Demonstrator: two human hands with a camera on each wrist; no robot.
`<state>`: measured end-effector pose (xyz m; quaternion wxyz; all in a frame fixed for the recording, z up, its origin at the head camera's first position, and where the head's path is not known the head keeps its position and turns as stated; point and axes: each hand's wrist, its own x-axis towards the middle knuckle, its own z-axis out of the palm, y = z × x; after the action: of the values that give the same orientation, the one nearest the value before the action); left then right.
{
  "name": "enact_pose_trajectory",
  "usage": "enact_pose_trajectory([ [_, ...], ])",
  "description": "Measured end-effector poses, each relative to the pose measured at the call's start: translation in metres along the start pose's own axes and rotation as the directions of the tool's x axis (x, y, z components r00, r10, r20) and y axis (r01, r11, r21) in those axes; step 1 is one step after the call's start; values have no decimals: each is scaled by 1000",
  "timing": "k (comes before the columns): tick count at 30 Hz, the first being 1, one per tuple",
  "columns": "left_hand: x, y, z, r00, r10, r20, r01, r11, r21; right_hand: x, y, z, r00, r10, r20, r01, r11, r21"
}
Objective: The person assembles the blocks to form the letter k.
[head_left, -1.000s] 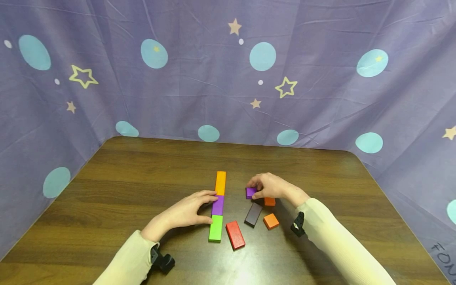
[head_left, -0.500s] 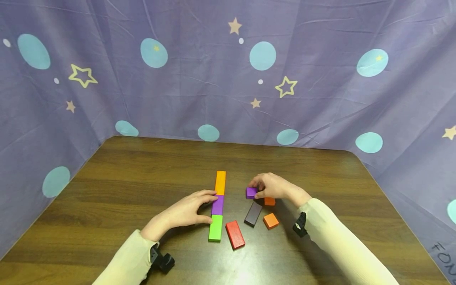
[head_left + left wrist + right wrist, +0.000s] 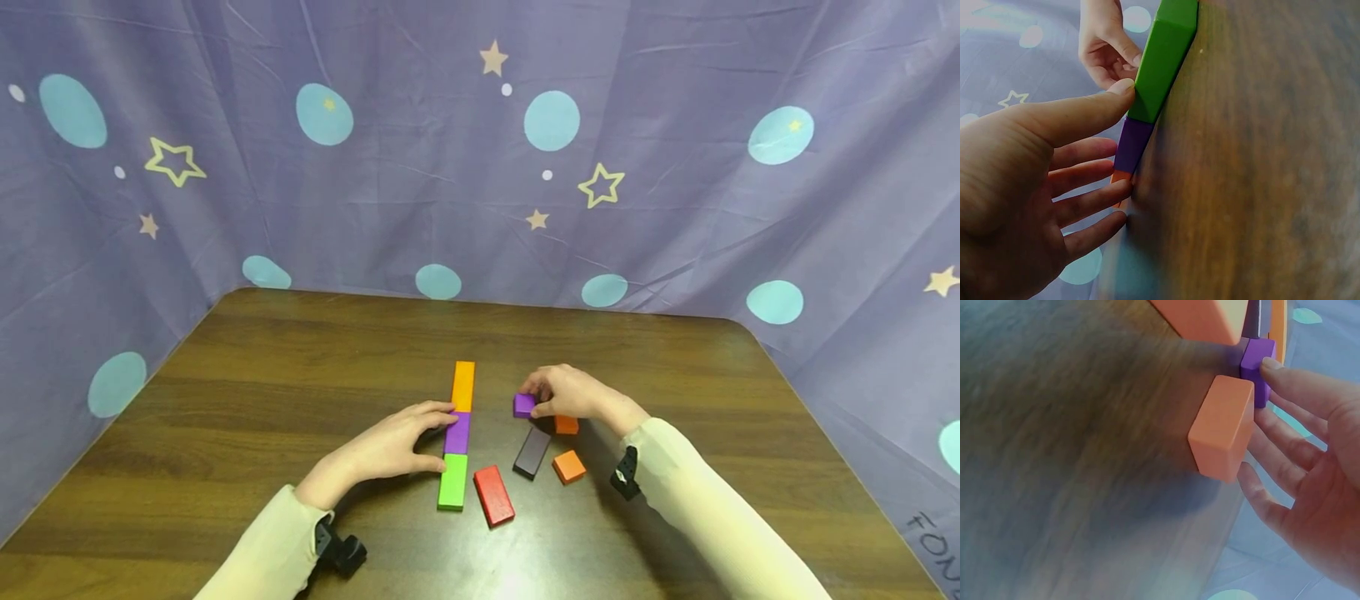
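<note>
My left hand (image 3: 393,442) rests beside a row of blocks, fingers extended. In the head view the row runs from an orange block (image 3: 463,385) at the far end through a purple block (image 3: 457,433) to a green block (image 3: 452,483). The left thumb (image 3: 1124,87) touches the green block's side, and the fingers reach the other two. My right hand (image 3: 573,392) has its thumb and fingers around a small purple block (image 3: 1259,369), pinching it on the table. Behind that hand sits a red-orange block (image 3: 566,425), partly covered in the head view.
A dark grey block (image 3: 532,452), a red block (image 3: 493,496) and a small orange block (image 3: 569,467) lie between the row and my right sleeve. The wooden table (image 3: 337,342) ends at a purple patterned curtain (image 3: 420,167).
My right hand shifted slightly right, then back left, and the small purple block now sits a touch further left. My left hand and the row look unmoved.
</note>
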<state>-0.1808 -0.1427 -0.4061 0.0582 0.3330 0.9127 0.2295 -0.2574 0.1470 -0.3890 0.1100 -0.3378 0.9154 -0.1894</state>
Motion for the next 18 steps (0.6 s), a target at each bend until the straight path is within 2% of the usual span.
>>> enact_pose_trajectory([
  [8,0,0,-1,1000,0,-1,0,1000,-8,11,-1,0,1000,0,-3,0,1000,-9],
  [18,1,-1,-1,1000,16,-3,-16,1000,-7,21,-3,2,999,15,-33,-18,997,-71],
])
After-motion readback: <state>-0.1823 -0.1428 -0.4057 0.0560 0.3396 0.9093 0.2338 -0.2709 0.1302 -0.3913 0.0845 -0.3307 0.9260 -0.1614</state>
